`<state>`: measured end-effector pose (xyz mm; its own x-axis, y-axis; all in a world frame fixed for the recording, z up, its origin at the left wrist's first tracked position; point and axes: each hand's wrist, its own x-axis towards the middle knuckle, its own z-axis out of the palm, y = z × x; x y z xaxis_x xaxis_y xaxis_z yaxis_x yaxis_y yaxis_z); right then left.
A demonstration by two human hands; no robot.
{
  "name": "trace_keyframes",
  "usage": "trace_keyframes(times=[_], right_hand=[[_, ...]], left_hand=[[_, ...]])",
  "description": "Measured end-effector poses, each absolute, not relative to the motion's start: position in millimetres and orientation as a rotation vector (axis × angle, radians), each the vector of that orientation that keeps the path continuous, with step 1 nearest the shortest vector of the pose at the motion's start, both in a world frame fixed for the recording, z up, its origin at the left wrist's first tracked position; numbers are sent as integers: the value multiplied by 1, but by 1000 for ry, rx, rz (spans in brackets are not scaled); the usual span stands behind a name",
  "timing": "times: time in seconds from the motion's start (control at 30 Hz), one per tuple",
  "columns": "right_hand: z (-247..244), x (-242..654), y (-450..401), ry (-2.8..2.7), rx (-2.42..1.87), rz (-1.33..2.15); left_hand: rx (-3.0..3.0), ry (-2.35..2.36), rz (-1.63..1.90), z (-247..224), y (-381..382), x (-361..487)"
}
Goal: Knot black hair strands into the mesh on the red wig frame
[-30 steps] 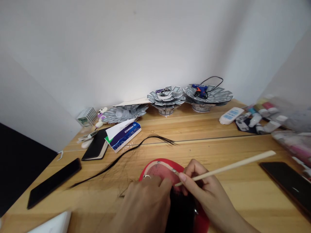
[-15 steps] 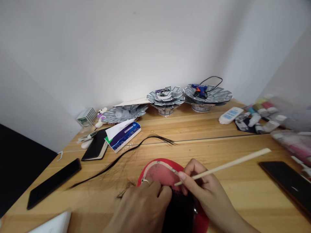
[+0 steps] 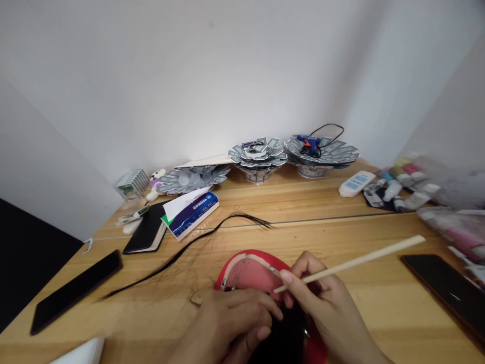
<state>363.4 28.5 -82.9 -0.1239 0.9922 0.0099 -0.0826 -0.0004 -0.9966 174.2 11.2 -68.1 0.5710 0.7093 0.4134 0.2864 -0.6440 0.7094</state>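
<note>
My right hand (image 3: 322, 298) is pinching a pale wooden stick (image 3: 352, 265) in closed fingers, while my left hand (image 3: 227, 328) is curling over a pink mesh cap (image 3: 246, 273) just beside a long black hair strand (image 3: 197, 238), though I cannot tell if it is gripping. The cap is looking light and floppy, so its stiffer-looking red rim (image 3: 257, 252) seems the place to hold.

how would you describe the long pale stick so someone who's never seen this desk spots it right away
On the wooden desk, find the red-rimmed pink pad near the front edge. The person's right hand grips a long pale stick beside it, angled up to the right. It is rigid and straight, unlike the loose strand of dark hair to the left.
</note>
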Motion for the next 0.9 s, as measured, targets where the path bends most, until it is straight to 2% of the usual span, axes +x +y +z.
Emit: trace_keyframes(times=[0.17, 0.5, 0.9], right_hand=[[-72, 360, 23, -1108, -1143, 1400], [-74, 371, 31, -1123, -1052, 1621], [-72, 367, 25, -1106, -1062, 1527]], left_hand=[[2181, 753, 928, -77, 14, 173], [2020, 860, 666, -56, 19, 168], [1905, 978, 687, -48, 18, 168]])
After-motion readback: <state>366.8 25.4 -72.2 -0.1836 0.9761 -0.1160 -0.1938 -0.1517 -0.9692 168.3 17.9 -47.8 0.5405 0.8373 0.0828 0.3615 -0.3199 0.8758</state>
